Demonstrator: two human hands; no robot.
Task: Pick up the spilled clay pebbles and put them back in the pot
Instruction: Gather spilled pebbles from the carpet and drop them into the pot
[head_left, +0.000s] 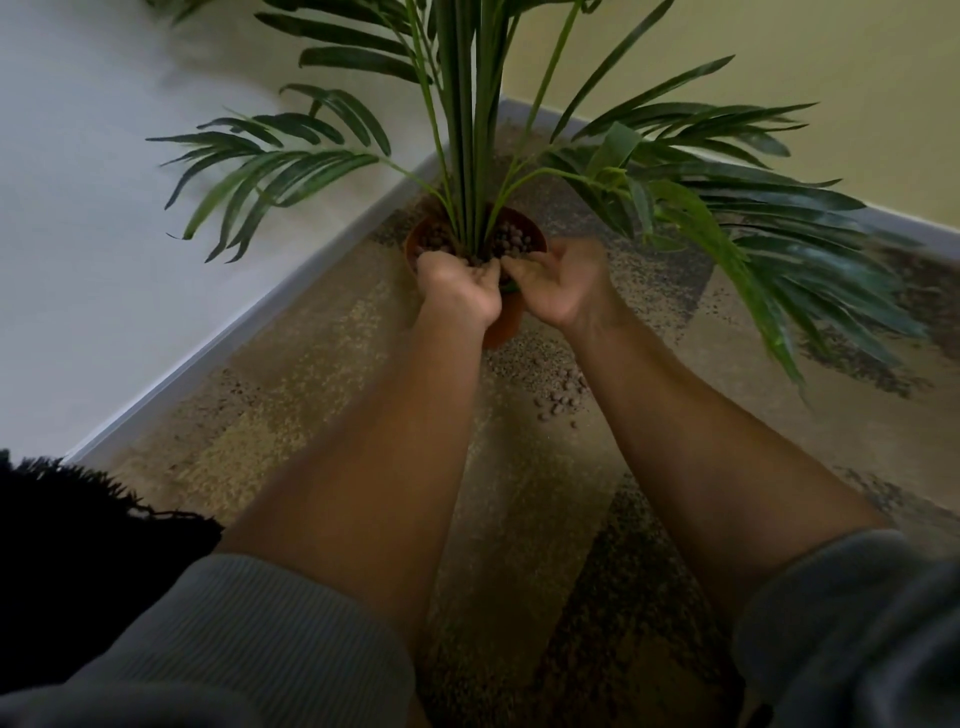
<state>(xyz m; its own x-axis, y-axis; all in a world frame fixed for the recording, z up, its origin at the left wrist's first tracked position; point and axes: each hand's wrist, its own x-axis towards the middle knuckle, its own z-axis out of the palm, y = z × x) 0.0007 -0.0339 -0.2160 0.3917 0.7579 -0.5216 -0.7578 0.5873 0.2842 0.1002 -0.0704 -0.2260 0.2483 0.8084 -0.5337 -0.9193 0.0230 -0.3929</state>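
Observation:
A terracotta pot (530, 234) holding a palm-like plant stands in the room's corner, its top filled with brown clay pebbles (511, 241). My left hand (457, 286) and my right hand (558, 283) meet side by side over the pot's near rim, fingers curled and cupped, with a few pebbles showing at the fingertips. What lies inside the palms is hidden. More spilled pebbles (558, 397) lie scattered on the carpet just in front of the pot, between my forearms.
Patterned brown and beige carpet (311, 374) covers the floor. Two walls with grey skirting (208, 343) meet behind the pot. Long green fronds (779, 270) spread over the right side. A dark fringed fabric (78, 525) lies at the left.

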